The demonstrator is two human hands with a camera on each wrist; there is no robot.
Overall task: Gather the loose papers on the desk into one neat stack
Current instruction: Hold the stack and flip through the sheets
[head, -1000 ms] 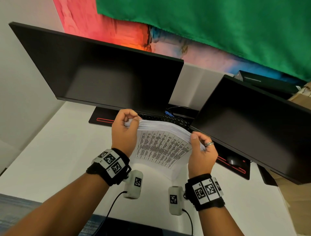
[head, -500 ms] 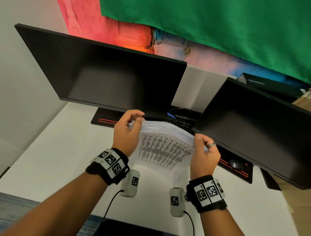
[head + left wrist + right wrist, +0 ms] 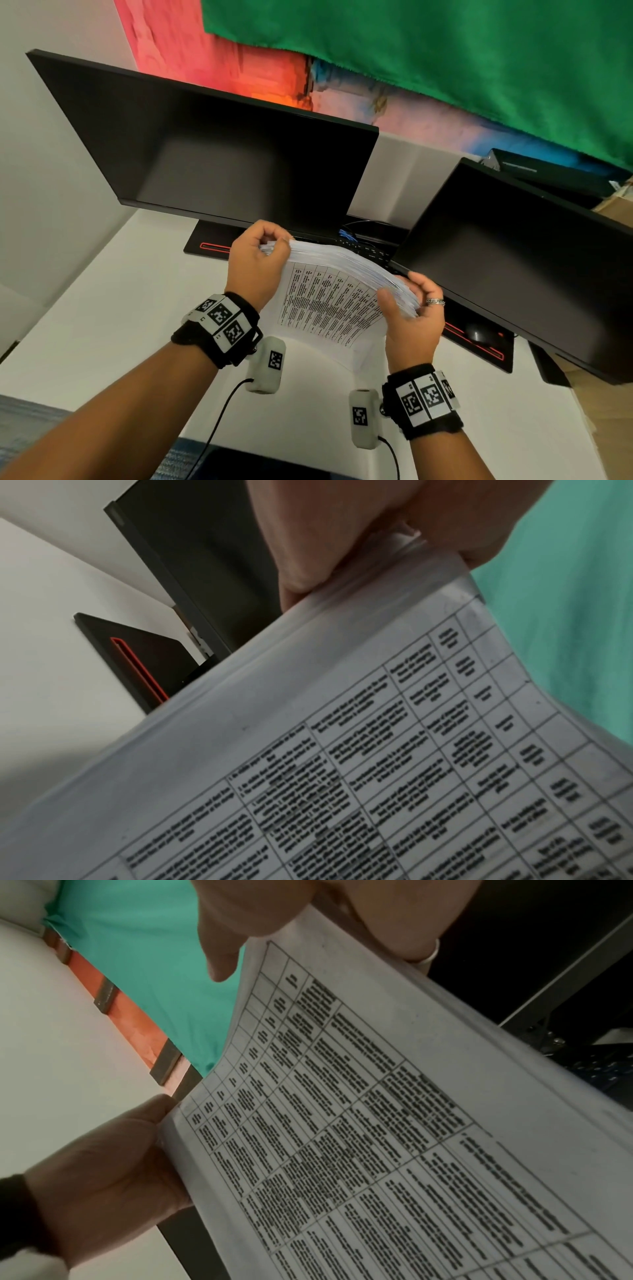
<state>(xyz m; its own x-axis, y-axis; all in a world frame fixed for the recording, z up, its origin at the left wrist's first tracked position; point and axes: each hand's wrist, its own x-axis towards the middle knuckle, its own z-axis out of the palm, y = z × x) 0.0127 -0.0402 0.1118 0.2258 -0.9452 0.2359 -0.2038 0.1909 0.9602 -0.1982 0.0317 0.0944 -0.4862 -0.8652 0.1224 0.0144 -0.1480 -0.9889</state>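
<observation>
A thick stack of white papers (image 3: 329, 301) with a printed table on its near face stands on its lower edge on the white desk (image 3: 102, 325). My left hand (image 3: 257, 260) grips the stack's upper left corner, fingers curled over the top. My right hand (image 3: 411, 308) holds the upper right corner, thumb on the printed face and fingers behind. The stack bows between both hands. The left wrist view shows the printed sheet (image 3: 377, 750) under my left hand (image 3: 342, 547). The right wrist view shows the same sheet (image 3: 377, 1123) with my right hand (image 3: 308, 920) at its top.
Two dark monitors (image 3: 219, 161) (image 3: 513, 260) stand just behind the stack. A black desk mat with red trim (image 3: 209, 240), a keyboard (image 3: 370, 250) and a mouse (image 3: 478, 330) lie beneath them. A green cloth (image 3: 445, 61) hangs on the back wall.
Both hands have kept their hold on the upright stack. The right thumb has shifted a little on the printed face. The view has tilted down slightly.
</observation>
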